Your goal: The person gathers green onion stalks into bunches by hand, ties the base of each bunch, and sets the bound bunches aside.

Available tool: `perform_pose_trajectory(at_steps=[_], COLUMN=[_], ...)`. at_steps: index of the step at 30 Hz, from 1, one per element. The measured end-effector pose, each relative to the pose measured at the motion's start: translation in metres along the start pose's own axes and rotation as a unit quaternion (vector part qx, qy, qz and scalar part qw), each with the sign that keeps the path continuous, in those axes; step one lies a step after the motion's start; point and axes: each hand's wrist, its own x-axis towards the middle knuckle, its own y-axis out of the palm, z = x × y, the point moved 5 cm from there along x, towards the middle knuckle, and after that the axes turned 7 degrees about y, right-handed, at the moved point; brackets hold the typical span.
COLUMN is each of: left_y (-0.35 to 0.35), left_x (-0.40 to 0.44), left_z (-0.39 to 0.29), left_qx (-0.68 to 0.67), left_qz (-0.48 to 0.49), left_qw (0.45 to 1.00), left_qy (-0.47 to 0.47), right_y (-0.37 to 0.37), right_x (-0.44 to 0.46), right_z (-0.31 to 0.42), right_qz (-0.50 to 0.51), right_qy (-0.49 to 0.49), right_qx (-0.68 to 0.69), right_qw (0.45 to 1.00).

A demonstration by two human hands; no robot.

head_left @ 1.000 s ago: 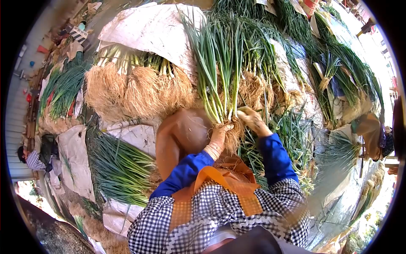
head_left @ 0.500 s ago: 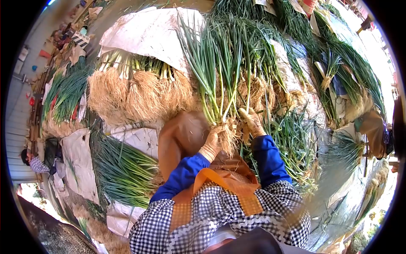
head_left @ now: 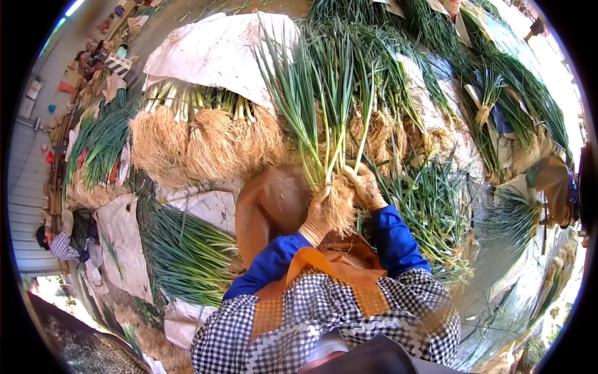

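My left hand (head_left: 316, 217) is closed around the root end of a bunch of green onions (head_left: 325, 140). Their long leaves fan upward, and tan stringy roots (head_left: 339, 209) hang between my hands. On the bunch's right side, my right hand (head_left: 366, 186) pinches the base of a single green onion stalk (head_left: 364, 142) against the others. Part of the left fingers is hidden behind the roots. Brown covering over my legs (head_left: 280, 190) lies under the bunch.
Rooted onion bundles (head_left: 208, 140) lie under a white sheet (head_left: 218, 53) at the upper left. Loose green onions (head_left: 187, 252) are at lower left, and leafy scraps (head_left: 430, 212) at right. Another person (head_left: 61, 244) sits far left; someone else is partly visible far right.
My right hand has come left and slightly down, bringing its stalk against the bunch. The gap between my hands has narrowed. My left hand stays around the bunch.
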Motion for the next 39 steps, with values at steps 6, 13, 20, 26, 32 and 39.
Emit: perform_pose_trajectory(at_steps=[6, 13, 20, 26, 32, 39], left_y=[-0.050, -0.030, -0.053, -0.029, -0.026, -0.022], left_x=[0.014, 0.009, 0.009, -0.001, 0.003, 0.002], left_z=[-0.012, -0.014, -0.023, -0.010, -0.014, -0.017], left_qx=[0.064, 0.098, 0.084, -0.132, -0.040, 0.069], left_qz=[-0.055, -0.059, -0.007, 0.033, 0.027, 0.049], left_qw=[0.995, 0.991, 0.994, 0.990, 0.999, 0.996], left_qy=[0.044, 0.066, 0.065, -0.031, 0.023, -0.011], right_y=[-0.003, 0.003, 0.022, 0.017, -0.089, -0.008], right_x=[0.011, 0.110, 0.068, -0.002, -0.068, 0.017], right_z=[0.089, 0.031, 0.029, 0.071, 0.046, 0.031], right_qz=[-0.123, 0.118, 0.084, 0.268, 0.315, 0.078], right_qy=[-0.168, -0.068, -0.162, -0.042, 0.007, 0.056], right_qx=[-0.491, -0.351, -0.624, -0.269, -0.258, -0.237], right_qw=[0.846, 0.926, 0.760, 0.924, 0.913, 0.967])
